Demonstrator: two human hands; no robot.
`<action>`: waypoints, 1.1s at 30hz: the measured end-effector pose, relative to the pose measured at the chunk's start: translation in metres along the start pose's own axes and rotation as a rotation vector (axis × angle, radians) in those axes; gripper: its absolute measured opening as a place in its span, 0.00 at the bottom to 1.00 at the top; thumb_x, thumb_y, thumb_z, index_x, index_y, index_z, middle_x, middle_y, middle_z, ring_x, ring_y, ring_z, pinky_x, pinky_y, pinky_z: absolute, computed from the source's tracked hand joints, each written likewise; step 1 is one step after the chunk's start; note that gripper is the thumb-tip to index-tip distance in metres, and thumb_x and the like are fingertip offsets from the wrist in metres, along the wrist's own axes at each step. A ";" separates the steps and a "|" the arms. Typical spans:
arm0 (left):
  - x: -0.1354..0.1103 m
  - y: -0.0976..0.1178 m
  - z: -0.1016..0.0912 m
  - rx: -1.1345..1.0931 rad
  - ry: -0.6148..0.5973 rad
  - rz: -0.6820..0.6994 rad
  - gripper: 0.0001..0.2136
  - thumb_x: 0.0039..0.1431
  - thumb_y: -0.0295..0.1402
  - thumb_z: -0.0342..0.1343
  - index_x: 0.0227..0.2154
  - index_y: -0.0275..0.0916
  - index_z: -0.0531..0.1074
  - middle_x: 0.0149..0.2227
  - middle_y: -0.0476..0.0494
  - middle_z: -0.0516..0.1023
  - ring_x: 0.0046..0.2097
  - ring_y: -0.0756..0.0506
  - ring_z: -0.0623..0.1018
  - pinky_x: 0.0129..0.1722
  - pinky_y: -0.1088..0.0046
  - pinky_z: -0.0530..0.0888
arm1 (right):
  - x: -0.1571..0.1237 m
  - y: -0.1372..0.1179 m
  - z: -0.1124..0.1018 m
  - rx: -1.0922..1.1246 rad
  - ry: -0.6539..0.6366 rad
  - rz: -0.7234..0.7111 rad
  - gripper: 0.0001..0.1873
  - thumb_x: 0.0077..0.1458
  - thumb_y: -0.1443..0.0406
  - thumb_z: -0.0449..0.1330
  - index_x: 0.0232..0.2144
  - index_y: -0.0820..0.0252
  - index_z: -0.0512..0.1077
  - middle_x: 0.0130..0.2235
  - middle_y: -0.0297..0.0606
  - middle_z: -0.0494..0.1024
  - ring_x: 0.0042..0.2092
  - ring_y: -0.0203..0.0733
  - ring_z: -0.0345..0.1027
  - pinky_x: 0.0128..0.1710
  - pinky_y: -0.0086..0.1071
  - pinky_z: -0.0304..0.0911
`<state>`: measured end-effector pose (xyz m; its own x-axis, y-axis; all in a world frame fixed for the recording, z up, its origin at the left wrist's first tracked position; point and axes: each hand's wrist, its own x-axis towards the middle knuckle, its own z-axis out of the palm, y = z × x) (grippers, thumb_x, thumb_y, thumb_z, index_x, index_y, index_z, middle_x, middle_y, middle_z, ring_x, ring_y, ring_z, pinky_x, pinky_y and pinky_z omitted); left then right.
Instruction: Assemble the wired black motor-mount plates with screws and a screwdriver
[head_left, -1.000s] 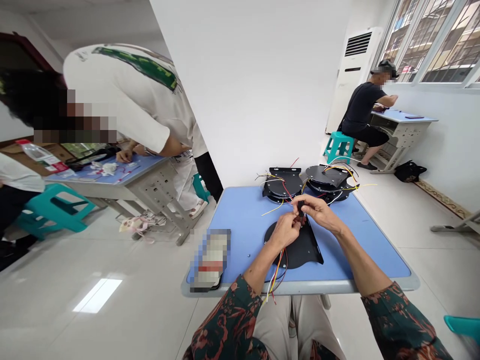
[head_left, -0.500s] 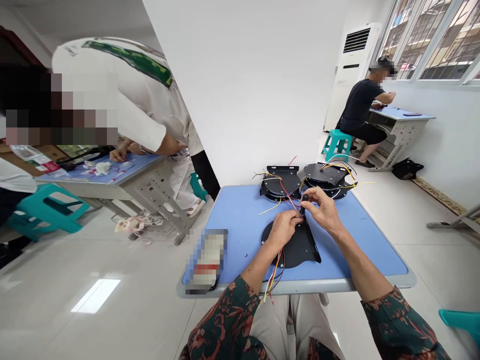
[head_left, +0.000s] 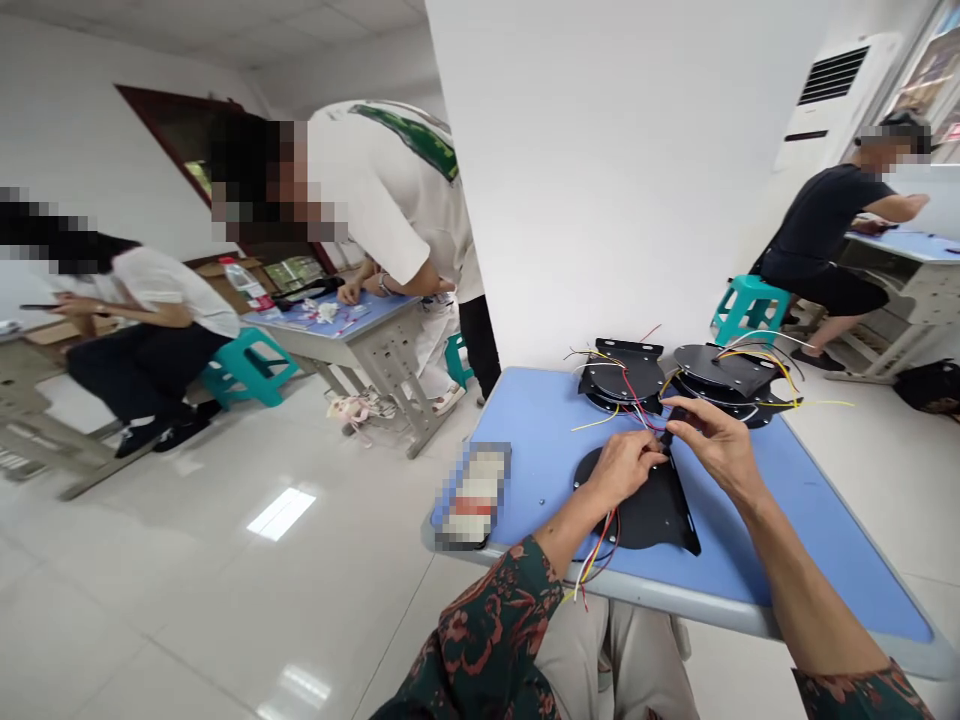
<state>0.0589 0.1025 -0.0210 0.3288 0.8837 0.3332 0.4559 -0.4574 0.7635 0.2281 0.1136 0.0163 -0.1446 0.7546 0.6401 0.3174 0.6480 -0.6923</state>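
My left hand and my right hand meet above a black round plate with a bracket lying on the blue table. Both hands pinch a small black part with thin red and coloured wires that run under my left wrist and hang over the table's front edge. My fingers are closed round the part; how the wires join it is hidden.
Two stacks of black plates with loose wires stand at the table's far side. A blurred flat object lies at the near left corner. A person in white bends over another table; two others sit at desks left and right.
The camera has swung to the left, so the table now sits to the right in view. My hands stay together on the small black part over the plate.
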 end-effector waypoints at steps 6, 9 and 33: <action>0.001 -0.002 0.001 -0.014 -0.027 0.022 0.03 0.62 0.28 0.61 0.32 0.38 0.78 0.35 0.45 0.82 0.38 0.45 0.78 0.43 0.71 0.72 | -0.001 0.001 -0.003 0.095 -0.102 0.019 0.17 0.62 0.55 0.62 0.51 0.52 0.78 0.39 0.39 0.82 0.40 0.45 0.76 0.42 0.38 0.73; 0.002 -0.003 0.001 0.012 -0.017 0.020 0.03 0.61 0.28 0.62 0.31 0.37 0.78 0.35 0.44 0.81 0.38 0.45 0.78 0.42 0.71 0.72 | -0.002 -0.003 0.000 0.059 -0.072 0.007 0.18 0.62 0.54 0.62 0.51 0.52 0.76 0.41 0.40 0.82 0.42 0.46 0.76 0.44 0.39 0.73; 0.002 0.001 -0.001 0.018 -0.035 -0.036 0.03 0.60 0.30 0.64 0.32 0.37 0.77 0.36 0.45 0.81 0.38 0.45 0.77 0.41 0.71 0.71 | -0.002 -0.002 -0.004 0.034 -0.095 0.002 0.16 0.61 0.53 0.64 0.47 0.53 0.78 0.40 0.40 0.81 0.40 0.44 0.75 0.42 0.38 0.72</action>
<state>0.0589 0.1035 -0.0185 0.3402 0.8959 0.2857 0.4825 -0.4271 0.7647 0.2316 0.1108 0.0176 -0.2323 0.7615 0.6051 0.2858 0.6481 -0.7059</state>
